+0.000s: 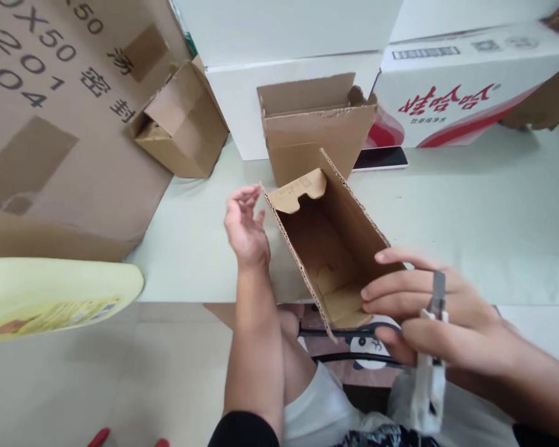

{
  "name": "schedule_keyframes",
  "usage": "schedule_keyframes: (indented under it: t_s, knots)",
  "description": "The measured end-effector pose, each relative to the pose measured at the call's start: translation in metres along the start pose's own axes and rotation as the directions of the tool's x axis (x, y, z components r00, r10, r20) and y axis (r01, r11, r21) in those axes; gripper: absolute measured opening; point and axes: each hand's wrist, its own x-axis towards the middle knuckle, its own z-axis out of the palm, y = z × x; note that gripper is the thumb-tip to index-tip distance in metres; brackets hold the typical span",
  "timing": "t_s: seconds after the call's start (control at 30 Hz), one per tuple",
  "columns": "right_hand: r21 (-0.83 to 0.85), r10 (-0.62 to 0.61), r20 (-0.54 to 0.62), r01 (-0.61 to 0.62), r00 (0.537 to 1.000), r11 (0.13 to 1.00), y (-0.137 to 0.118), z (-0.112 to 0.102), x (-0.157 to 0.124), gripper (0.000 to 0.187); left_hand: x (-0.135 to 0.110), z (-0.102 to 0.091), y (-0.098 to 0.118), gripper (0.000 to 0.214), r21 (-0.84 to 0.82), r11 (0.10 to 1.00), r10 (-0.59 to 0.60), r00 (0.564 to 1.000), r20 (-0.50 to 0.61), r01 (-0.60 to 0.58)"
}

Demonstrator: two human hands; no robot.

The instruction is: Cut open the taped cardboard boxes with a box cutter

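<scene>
A small brown cardboard box [328, 242] lies tilted on the table's front edge, its open side facing me. My left hand [245, 226] is raised beside the box's left wall, fingers loosely curled and apart, holding nothing. My right hand [428, 310] grips the box's lower right corner with fingers stretched along the wall, and a white utility knife [431, 366] is tucked between its fingers, blade end up.
Another open brown box [317, 127] stands behind. A smaller brown box [181, 121] leans at the left beside a large printed carton [60, 124]. White cartons [466, 81] line the back, with a phone [382, 158] in front. A yellow bag [46, 295] lies at the left edge.
</scene>
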Motion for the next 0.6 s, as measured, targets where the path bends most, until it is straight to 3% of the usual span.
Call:
schedule_keyframes:
  t_s: [0.07, 0.13, 0.23, 0.33, 0.43, 0.53, 0.6]
  knots:
    - [0.035, 0.024, 0.023, -0.025, 0.999, 0.999, -0.002, -0.001, 0.0, 0.03, -0.003, 0.006, 0.01, 0.044, -0.053, 0.988, 0.145, 0.989, -0.002, -0.145]
    - [0.071, 0.028, 0.064, -0.032, 0.998, 0.997, -0.001, -0.003, 0.0, 0.034, -0.004, 0.009, 0.017, 0.049, -0.067, 0.972, 0.229, 0.969, 0.089, -0.224]
    - [0.11, 0.002, 0.068, -0.01, 0.998, 0.994, 0.007, -0.006, 0.003, 0.033, -0.002, 0.007, 0.018, 0.048, -0.032, 0.978, 0.208, 0.965, 0.161, -0.206]
    - [0.147, 0.075, -0.064, -0.065, 0.995, 0.987, 0.016, -0.004, 0.003, 0.028, -0.001, -0.001, 0.014, 0.043, -0.047, 0.988, 0.155, 0.976, 0.156, -0.149]
    - [0.151, 0.09, -0.163, -0.065, 0.982, 0.986, 0.021, -0.001, 0.002, 0.027, -0.002, -0.009, 0.011, 0.057, 0.014, 0.977, 0.205, 0.958, 0.203, -0.212]
    - [0.131, 0.067, -0.178, -0.044, 0.982, 0.99, 0.023, -0.001, 0.0, 0.028, -0.001, -0.017, 0.011, 0.07, 0.0, 0.977, 0.196, 0.901, 0.388, -0.213]
    - [0.12, 0.069, -0.176, -0.048, 0.982, 0.992, 0.023, -0.003, 0.0, 0.028, 0.001, -0.022, 0.013, 0.071, -0.039, 0.984, 0.166, 0.806, 0.567, -0.175]
